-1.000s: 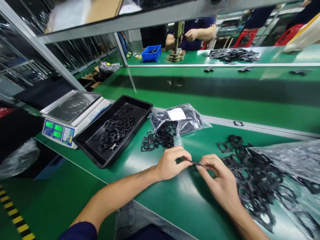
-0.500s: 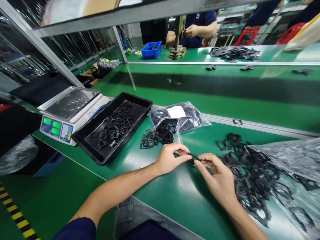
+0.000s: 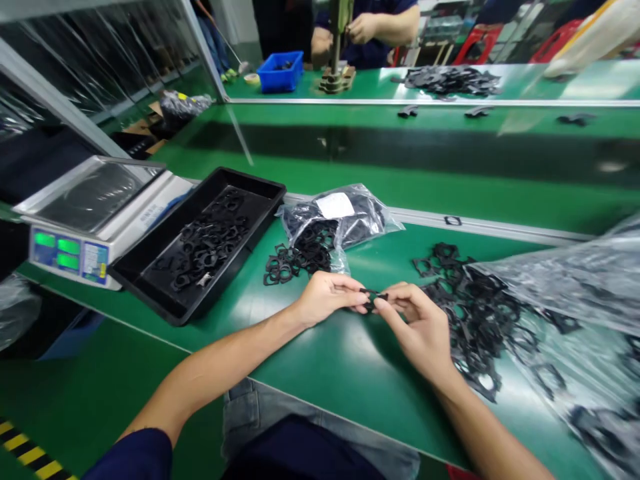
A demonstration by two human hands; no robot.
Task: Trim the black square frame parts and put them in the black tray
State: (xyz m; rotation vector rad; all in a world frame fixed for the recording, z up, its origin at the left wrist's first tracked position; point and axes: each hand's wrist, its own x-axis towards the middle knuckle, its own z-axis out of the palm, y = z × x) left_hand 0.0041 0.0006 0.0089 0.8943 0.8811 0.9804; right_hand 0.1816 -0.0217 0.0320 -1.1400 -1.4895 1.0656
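Between my two hands is a small black ring-shaped part, pinched at its left by my left hand and at its right by my right hand. Fingers cover much of it, so its full outline is hidden. Beyond my left hand, small black rings spill from a clear plastic bag with a white label. To the right of my right hand lies a heap of larger black frame-like parts, partly under a second clear bag.
A black tray of similar parts stands at the left, beside a weighing scale with green displays. One black part rests on the metal rail. Across the bench a co-worker's hand is at a press, near a blue bin.
The view has shifted, so the bench things appear further left and higher. The black part between my fingers has turned and shows more of its opening. Both hands still hold it.
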